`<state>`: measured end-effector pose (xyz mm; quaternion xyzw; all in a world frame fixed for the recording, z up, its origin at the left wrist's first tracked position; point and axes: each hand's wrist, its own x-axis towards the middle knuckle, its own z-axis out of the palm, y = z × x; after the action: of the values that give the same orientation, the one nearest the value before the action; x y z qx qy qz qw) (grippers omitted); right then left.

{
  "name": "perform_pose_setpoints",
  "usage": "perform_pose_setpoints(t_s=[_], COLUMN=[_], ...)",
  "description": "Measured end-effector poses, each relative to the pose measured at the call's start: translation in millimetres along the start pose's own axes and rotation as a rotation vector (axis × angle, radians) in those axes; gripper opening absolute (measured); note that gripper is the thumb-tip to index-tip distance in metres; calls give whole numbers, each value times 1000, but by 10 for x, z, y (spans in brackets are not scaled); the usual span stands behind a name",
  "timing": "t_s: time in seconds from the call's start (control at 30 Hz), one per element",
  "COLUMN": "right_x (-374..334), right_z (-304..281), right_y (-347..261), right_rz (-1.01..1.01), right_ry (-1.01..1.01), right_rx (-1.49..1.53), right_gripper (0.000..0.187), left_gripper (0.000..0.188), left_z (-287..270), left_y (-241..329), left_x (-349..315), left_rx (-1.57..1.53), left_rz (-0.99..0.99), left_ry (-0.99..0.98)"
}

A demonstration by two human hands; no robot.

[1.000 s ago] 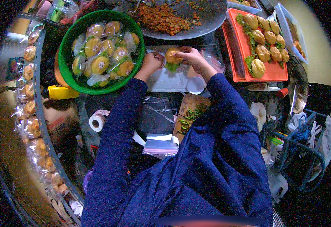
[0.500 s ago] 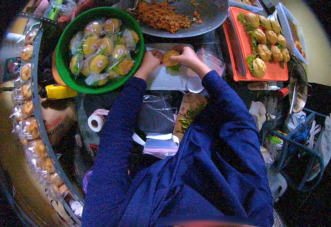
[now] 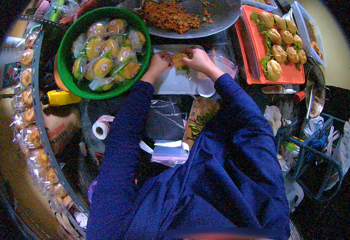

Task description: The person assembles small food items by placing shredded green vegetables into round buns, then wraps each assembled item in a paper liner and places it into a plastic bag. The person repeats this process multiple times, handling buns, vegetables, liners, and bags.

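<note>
Over the white tray [image 3: 174, 87] at the back middle, my right hand [image 3: 201, 62] is closed on a filled bun [image 3: 179, 60] with green lettuce showing under it. At the bun's left side, the fingers of my left hand [image 3: 159, 66] are pinched together on what looks like a clear plastic bag [image 3: 169, 75]. The film is thin and glossy, so how far it covers the bun is hard to tell. A white paper cup [image 3: 206, 87] lies by my right wrist. More clear bags [image 3: 225, 64] are to the right of that hand.
A green basin [image 3: 65, 76] of wrapped buns stands left. Behind is a wide pan [image 3: 223, 24] with orange-brown filling [image 3: 171, 18]. An orange tray [image 3: 255, 71] at right holds lettuce-filled buns [image 3: 279, 55]. A label roll [image 3: 101, 128], knife [image 3: 278, 90] and chopping board [image 3: 202, 105] lie nearer.
The bun has tilted and shifted slightly to the left between my hands, and clear film shows more around it. The white paper cup sits a little differently. The view has shifted slightly.
</note>
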<state>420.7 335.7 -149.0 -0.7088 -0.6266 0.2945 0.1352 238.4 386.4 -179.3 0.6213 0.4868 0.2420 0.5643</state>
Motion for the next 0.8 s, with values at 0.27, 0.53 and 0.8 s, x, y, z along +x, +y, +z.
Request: perform_pose_setpoints(t_s=[0.27, 0.53, 0.8], right_x=[60, -44, -420], right_z=[-8, 22, -407], right_y=[298, 343, 156], right_rz=[84, 19, -44], right_ry=[105, 108, 347], right_rx=[197, -27, 109], right_gripper=[43, 48, 33], left_gripper=[26, 52, 46], left_z=[-3, 91, 34], left_y=[106, 24, 320], left_x=[-75, 117, -91], left_rx=[-156, 58, 374], left_rz=[-134, 37, -152], left_ry=[-79, -139, -122])
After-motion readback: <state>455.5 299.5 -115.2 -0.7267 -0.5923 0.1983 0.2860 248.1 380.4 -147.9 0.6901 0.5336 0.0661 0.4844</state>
